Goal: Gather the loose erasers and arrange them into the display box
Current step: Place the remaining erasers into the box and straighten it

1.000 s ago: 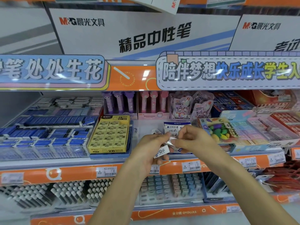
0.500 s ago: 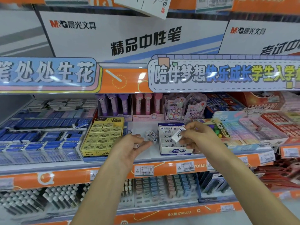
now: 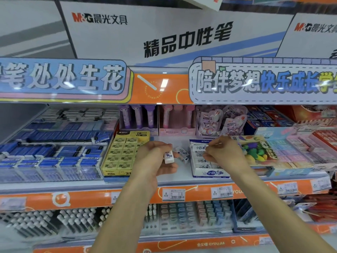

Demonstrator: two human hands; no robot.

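Observation:
The white-and-blue display box (image 3: 209, 174) stands on the middle shelf with rows of white erasers inside. My right hand (image 3: 224, 154) reaches over it, fingertips pinched on a white eraser (image 3: 198, 148) at the box's back row. Left of the box, my left hand (image 3: 153, 159) holds another white eraser (image 3: 168, 157) upright between thumb and fingers. One loose wrapped eraser (image 3: 182, 153) lies on the bare white shelf between my left hand and the box.
A yellow 2B eraser box (image 3: 124, 152) sits close on the left, with blue eraser trays (image 3: 54, 156) beyond. A clear pack of colourful fruit erasers (image 3: 255, 152) touches the box's right side. Pink and purple pen boxes (image 3: 175, 123) stand behind. Orange shelf edge (image 3: 200, 193) carries price tags.
My right hand has carried its eraser down and left onto the box's back row. My left hand has picked an eraser up off the shelf and lifted it.

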